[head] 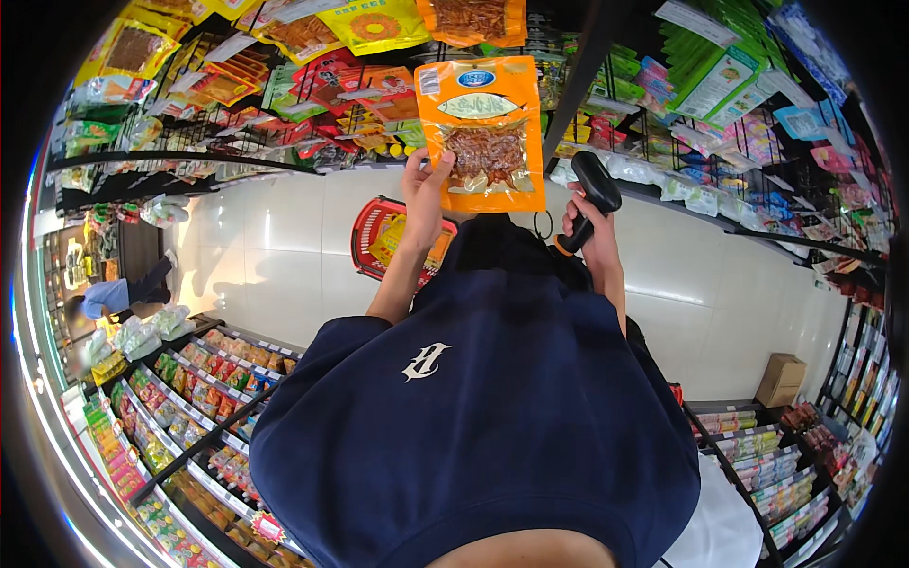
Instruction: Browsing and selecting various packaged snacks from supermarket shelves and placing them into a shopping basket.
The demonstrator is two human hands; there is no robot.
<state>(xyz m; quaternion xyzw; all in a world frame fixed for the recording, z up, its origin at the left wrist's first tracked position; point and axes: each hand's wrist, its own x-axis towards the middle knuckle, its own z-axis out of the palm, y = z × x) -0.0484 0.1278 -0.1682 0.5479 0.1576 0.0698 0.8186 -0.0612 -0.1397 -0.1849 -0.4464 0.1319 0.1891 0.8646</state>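
My left hand (425, 195) grips the lower left edge of an orange snack packet (526, 135), its thumb on the front. Dried fish-like pieces show through the packet's clear window, and a fish shape is printed above it. My right hand (596, 224) is closed around the handle of a black handheld barcode scanner (595, 182), just right of the packet. Below my left forearm, a red plastic shopping basket (363, 228) holds yellow and orange packets (387, 240); part of it is hidden behind the arm.
Hanging snack packets (373, 27) fill the rack ahead, with a dark upright post (581, 78) between sections. Stocked shelves (206, 383) stand behind on both sides. A cardboard box (780, 380) is on the floor at right. A person (106, 298) in a blue top is at far left.
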